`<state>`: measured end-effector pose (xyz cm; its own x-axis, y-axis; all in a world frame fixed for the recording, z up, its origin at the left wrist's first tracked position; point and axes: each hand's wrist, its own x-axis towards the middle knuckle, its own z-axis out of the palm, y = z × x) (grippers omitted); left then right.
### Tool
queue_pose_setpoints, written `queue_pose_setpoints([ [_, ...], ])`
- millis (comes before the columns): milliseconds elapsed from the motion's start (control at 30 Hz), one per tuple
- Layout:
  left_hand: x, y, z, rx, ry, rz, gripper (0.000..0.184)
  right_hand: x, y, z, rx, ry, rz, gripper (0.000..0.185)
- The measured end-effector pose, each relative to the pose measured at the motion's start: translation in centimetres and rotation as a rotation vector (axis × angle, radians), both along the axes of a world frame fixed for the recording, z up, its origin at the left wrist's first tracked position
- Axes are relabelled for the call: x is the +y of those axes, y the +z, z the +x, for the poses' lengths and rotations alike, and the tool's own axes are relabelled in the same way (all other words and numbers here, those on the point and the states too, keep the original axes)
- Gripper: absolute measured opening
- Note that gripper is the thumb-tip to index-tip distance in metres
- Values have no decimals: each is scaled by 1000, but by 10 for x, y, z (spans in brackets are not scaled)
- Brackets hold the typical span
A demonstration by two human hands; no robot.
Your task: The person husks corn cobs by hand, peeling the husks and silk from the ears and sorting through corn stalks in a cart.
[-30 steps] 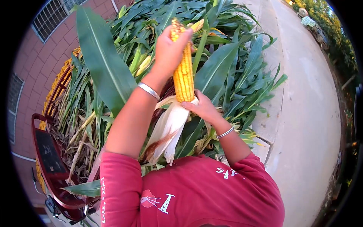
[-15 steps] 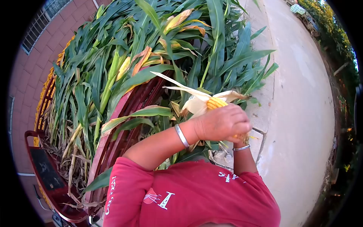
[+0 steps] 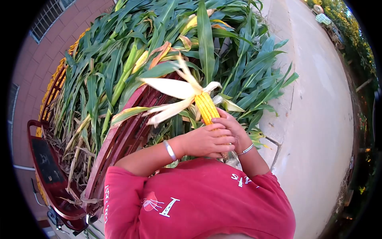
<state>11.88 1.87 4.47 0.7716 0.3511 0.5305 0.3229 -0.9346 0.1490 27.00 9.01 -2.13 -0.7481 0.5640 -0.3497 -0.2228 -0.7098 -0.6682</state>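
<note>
A yellow ear of corn (image 3: 206, 106) tilts up and left in front of the red shirt, with its kernels bare. Pale peeled husks (image 3: 171, 87) fan out from its upper end. My left hand (image 3: 207, 140) is wrapped round the lower part of the ear, its fingers closed. From the right, my right hand (image 3: 234, 128) grips the same ear, its thumb against the kernels and touching my left hand. The ear's lower end is mostly hidden by my hands.
Cut green corn stalks (image 3: 115, 75) are piled on a red metal cart (image 3: 103, 167) ahead and to the left. Yellow corn (image 3: 55, 81) lines the brick wall (image 3: 43, 63) behind it. A concrete road (image 3: 322, 119) runs along the right.
The ear has turned over: its husks hung below it and now spread from its upper end. My left hand has moved down from the ear's top to its lower part, beside my right.
</note>
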Motion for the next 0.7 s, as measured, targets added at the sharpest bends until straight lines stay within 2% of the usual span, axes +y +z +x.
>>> queue_pose_setpoints([
  [33,-11,3,-12,-60,133,-135,39,-2,3,-4,62,-82,77,68],
  [67,-18,1,-26,-57,143,-123,39,-4,7,-8,125,-165,152,69],
  [133,-28,-16,-52,-274,729,-730,47,-8,23,-14,140,-192,171,70],
  [200,-17,-42,-75,-597,823,-933,58,-14,39,-21,53,-156,238,68],
  [233,-10,-43,-80,-805,771,-1036,63,-20,44,-27,32,-140,249,69],
  [267,0,-36,-87,-898,639,-1008,69,-25,47,-33,3,-97,290,72],
  [333,1,-7,-92,-974,559,-962,77,-35,53,-47,56,1,311,75],
  [367,-6,17,-88,-1152,456,-968,83,-39,55,-53,66,68,307,76],
  [400,-2,22,-92,-1154,471,-974,85,-44,57,-58,59,99,241,72],
  [467,2,21,-102,-1051,516,-657,75,-48,49,-65,61,194,264,68],
  [533,0,19,-117,-892,476,-832,38,-51,48,-71,34,226,302,67],
  [600,-6,19,-124,-835,494,-779,27,-53,48,-73,7,252,329,65],
  [633,-10,22,-125,-836,524,-852,26,-49,48,-73,35,304,276,63],
  [700,-10,30,-121,-1120,513,-885,25,-47,46,-76,71,388,228,57],
])
